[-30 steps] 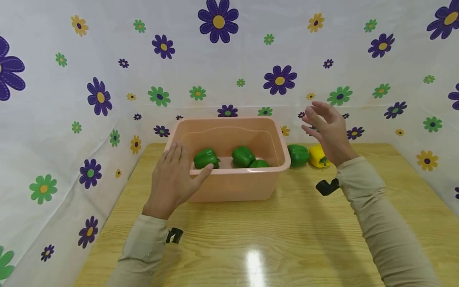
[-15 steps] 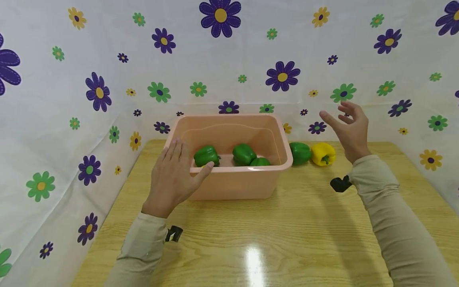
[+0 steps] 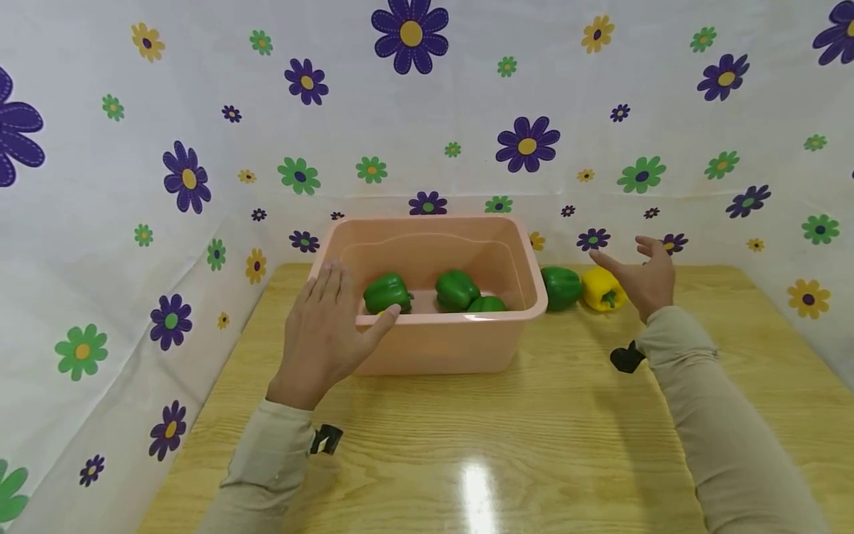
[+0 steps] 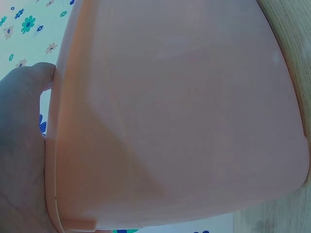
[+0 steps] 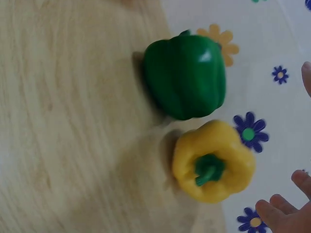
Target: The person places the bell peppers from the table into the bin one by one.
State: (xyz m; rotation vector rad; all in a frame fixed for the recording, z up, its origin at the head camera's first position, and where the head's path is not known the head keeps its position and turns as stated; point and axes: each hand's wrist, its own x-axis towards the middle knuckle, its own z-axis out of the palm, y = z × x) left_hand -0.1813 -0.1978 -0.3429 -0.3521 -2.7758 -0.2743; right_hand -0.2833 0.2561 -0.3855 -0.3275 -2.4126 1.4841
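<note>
A pink plastic tub (image 3: 440, 341) stands on the wooden table with three green peppers (image 3: 456, 289) inside. My left hand (image 3: 327, 334) rests on its near left corner, fingers straight and thumb on the rim; the left wrist view shows the tub's wall (image 4: 184, 111) against the palm (image 4: 19, 145). To the right of the tub lie a green pepper (image 3: 560, 287) (image 5: 185, 82) and a yellow pepper (image 3: 602, 289) (image 5: 214, 160). My right hand (image 3: 643, 278) hovers open just right of the yellow pepper, holding nothing; its fingertips (image 5: 286, 213) show in the right wrist view.
The wooden table (image 3: 534, 445) is walled at the back and both sides by a white cloth with flower prints (image 3: 527, 144). The two loose peppers lie close to the back cloth. Bare tabletop stretches in front of the tub.
My right hand has swung right and come down from above the peppers to table height beside the yellow pepper. The left hand and the tub have stayed put.
</note>
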